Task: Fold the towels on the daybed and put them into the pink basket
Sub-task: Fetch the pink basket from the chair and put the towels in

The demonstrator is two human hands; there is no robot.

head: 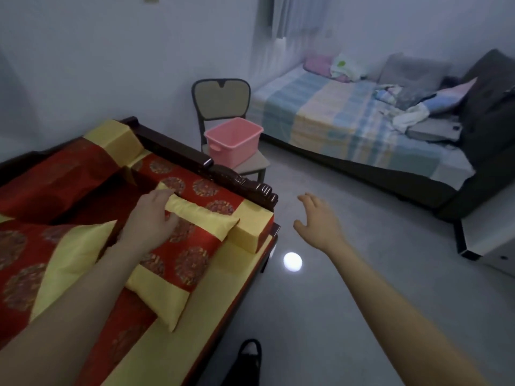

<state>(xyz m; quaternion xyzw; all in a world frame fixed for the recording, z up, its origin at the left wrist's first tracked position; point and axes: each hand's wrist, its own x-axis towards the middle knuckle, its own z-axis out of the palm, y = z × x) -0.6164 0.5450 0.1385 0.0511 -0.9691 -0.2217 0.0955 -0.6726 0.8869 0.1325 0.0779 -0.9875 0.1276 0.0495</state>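
The dark wooden daybed [245, 183] at the left carries red and yellow cushions. My left hand [152, 218] grips the yellow end of a red and yellow pillow [192, 240] lying near the daybed's right end. My right hand [317, 218] hovers over the floor to the right of the daybed, fingers spread, holding nothing. The pink basket [234, 142] stands on a chair beyond the daybed's end, and I see nothing inside it. No towel shows on the daybed.
A chair [221, 98] holds the basket against the wall. A low bed [348, 118] with a striped sheet and loose clothes fills the right back. Grey floor [320, 302] lies between them. A dark shoe [249, 355] is at the bottom edge.
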